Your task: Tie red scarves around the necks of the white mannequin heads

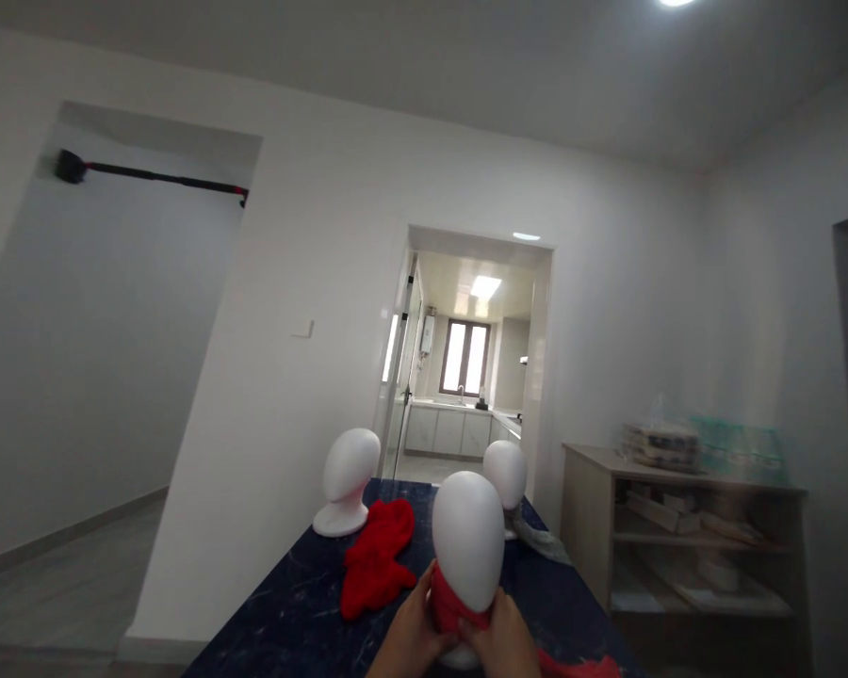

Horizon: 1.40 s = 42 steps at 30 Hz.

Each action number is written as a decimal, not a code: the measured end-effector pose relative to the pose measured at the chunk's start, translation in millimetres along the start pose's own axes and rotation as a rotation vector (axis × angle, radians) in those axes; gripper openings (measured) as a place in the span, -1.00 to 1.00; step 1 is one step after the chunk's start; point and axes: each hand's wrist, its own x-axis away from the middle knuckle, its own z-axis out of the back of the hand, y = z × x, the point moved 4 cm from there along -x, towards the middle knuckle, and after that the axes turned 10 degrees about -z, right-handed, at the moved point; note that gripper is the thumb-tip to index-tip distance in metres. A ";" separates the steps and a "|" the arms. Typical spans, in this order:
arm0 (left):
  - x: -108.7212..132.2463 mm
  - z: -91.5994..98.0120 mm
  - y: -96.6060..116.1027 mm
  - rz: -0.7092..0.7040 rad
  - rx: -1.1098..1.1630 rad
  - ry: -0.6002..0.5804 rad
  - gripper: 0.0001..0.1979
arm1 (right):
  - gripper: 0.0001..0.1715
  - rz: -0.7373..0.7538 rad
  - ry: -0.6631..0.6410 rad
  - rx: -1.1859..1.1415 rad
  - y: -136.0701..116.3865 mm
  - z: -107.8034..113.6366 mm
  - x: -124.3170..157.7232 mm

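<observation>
At near edge of dark blue surface [289,603], white foam head [468,551] right between my hands, red cloth [448,607] bunched round its neck. Left hand [414,631] and right hand [505,636] both closed, pinching that cloth. Another red cloth heap [376,560] just left.

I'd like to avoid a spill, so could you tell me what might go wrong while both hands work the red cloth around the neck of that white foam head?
The nearest foam head stands on a small base, so the left hand and right hand tugging the red cloth at its neck might tip it. It also stands near the table edge and could fall off.
</observation>
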 end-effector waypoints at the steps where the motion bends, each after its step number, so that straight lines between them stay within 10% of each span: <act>1: 0.4 0.7 -0.2 0.014 -0.023 -0.010 0.18 | -0.48 -0.007 -0.001 0.008 2.1 0.7 -0.4; 7: 6.6 6.8 -10.6 0.075 -0.198 0.016 -0.12 | -0.58 0.028 -0.007 -0.025 27.3 38.6 -14.6; 18: 12.4 3.5 -4.6 0.085 -0.219 0.018 -0.62 | -0.55 -0.127 0.374 0.344 98.2 190.8 -96.5; 32: 13.7 6.9 8.4 0.096 -0.234 0.008 -0.81 | -0.59 -0.045 0.487 0.418 103.2 66.0 -102.6; 42: 13.8 5.3 2.8 0.054 -0.187 0.013 -0.87 | -0.60 -0.019 0.507 0.421 109.9 35.6 -101.2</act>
